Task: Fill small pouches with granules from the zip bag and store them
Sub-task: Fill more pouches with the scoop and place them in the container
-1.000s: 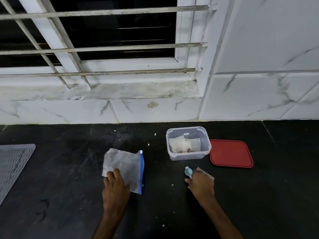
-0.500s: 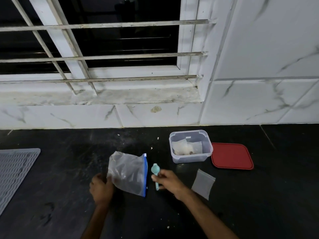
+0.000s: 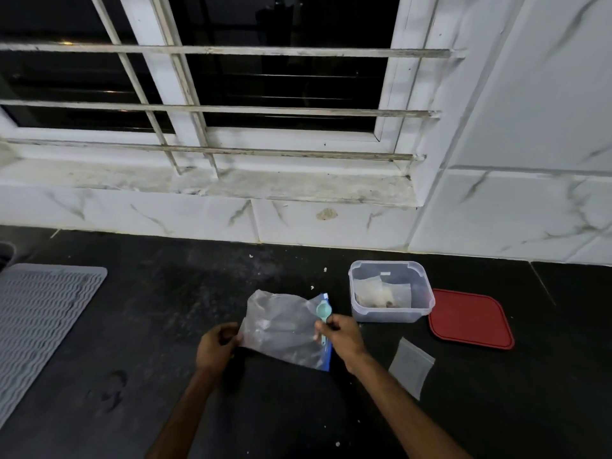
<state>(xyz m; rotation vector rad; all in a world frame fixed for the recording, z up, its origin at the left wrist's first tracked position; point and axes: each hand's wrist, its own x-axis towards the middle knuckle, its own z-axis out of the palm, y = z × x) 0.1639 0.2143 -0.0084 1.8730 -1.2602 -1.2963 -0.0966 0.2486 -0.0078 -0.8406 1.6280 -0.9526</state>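
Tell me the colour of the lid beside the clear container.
Red; the lid shows best in the head view.

The container (image 3: 390, 314) blocks just beyond-right of the right hand's (image 3: 342, 336) grip; a flat pouch (image 3: 410, 369) lies right. Left of the left hand (image 3: 217, 346), open counter (image 3: 159, 309) reaches the mat (image 3: 39, 319).

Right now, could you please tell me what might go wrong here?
The limp clear zip bag with blue seal is gripped at its closed end by the left hand, so the small teal spoon in the right hand may snag and spill the contents. The flat clear pouch beside the right forearm could be brushed away.
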